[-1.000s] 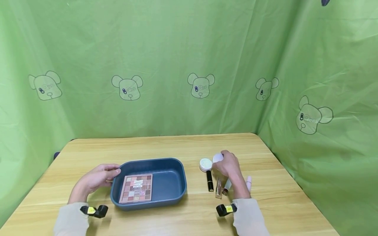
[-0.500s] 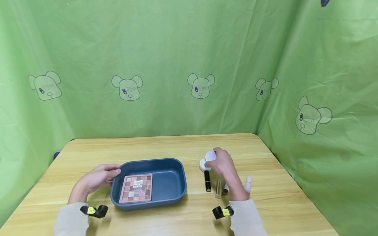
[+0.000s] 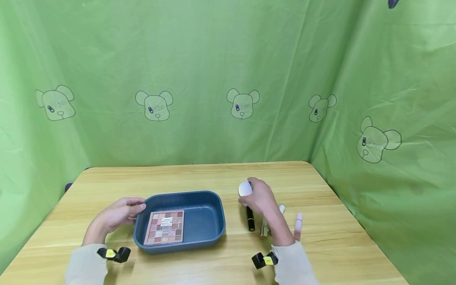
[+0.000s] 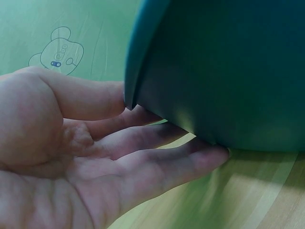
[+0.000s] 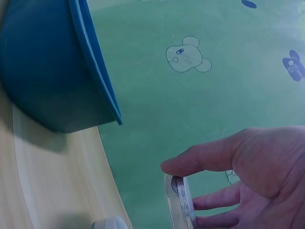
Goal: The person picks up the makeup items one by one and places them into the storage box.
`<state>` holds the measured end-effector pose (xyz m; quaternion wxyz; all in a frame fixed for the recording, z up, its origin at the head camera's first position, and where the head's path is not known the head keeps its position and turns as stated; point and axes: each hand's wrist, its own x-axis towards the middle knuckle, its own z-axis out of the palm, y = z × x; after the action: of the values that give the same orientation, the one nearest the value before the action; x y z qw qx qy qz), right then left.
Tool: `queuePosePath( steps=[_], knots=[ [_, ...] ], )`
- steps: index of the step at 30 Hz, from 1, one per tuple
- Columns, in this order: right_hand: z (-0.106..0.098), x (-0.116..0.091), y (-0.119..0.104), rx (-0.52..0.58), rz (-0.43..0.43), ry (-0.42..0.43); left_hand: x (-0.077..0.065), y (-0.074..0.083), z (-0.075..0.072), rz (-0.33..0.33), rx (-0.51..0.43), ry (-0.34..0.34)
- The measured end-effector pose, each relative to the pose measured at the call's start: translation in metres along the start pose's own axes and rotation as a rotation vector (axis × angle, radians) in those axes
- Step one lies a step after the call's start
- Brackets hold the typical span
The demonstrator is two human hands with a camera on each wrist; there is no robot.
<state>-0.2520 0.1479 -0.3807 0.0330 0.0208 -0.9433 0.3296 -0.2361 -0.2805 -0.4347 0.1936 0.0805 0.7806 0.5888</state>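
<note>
My left hand grips the left end of a dark blue rectangular basin, thumb on its rim. In the left wrist view, the fingers reach beneath the outer wall. An eyeshadow palette lies inside, on the left. Right of the basin, my right hand pinches a round makeup compact with a pale face. The right wrist view shows its clear edge tilted up between thumb and fingers. Below it is a second round white case, mostly hidden in the head view.
Under and beside my right forearm lie a black tube, a clear gold-ended tube, a white-capped tube and a pink tube. A green curtain borders the wooden table at the back and sides.
My right hand has carried the compact left, from beside the other white case to over it. The black tube has shifted slightly left. My left hand and the basin stay in place.
</note>
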Motion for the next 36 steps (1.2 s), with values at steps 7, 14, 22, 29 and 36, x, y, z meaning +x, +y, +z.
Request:
queuePosePath(
  steps=[7,14,22,29,36],
  knots=[
    [0.000,-0.005,-0.014,0.000,-0.013,-0.044,0.000,0.000,0.000,-0.007,-0.005,0.006],
    [0.000,-0.011,-0.024,0.000,-0.044,-0.033,0.000,0.001,0.000,-0.004,0.004,0.007],
    [0.009,-0.015,-0.037,0.026,-0.085,-0.036,0.000,0.000,0.000,0.000,0.003,0.008],
    [0.019,-0.019,-0.048,0.031,-0.119,-0.043,-0.001,0.001,0.000,0.001,0.012,0.007],
    [0.031,-0.025,-0.058,0.032,-0.179,-0.056,0.000,0.001,0.000,-0.013,0.018,0.016]
  ],
)
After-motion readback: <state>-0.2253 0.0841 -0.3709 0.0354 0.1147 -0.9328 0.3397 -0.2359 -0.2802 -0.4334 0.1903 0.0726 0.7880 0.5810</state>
